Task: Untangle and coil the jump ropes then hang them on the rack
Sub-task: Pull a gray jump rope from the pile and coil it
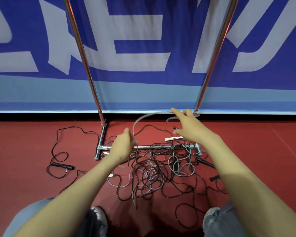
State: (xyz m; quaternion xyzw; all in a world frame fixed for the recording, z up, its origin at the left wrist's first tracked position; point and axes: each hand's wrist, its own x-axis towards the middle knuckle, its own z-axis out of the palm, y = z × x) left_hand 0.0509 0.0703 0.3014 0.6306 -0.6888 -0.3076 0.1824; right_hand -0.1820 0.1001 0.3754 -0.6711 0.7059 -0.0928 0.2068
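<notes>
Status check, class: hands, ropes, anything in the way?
Left hand grips grey rope, arched up. Right hand at its far end, grip unclear. Ropes tangled over rack base.

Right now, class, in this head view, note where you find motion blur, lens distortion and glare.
Head view: the grey rope arcing between the hands is motion-blurred, as is the right hand; the left hand gripping it less so; the rack uprights splay outward, wide-angle distortion; glare streaks both.

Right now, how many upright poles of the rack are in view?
2. The left pole rises from the left end of the base; the right pole stands just behind the right hand. Both tops run out of frame; none seems hidden.
</notes>
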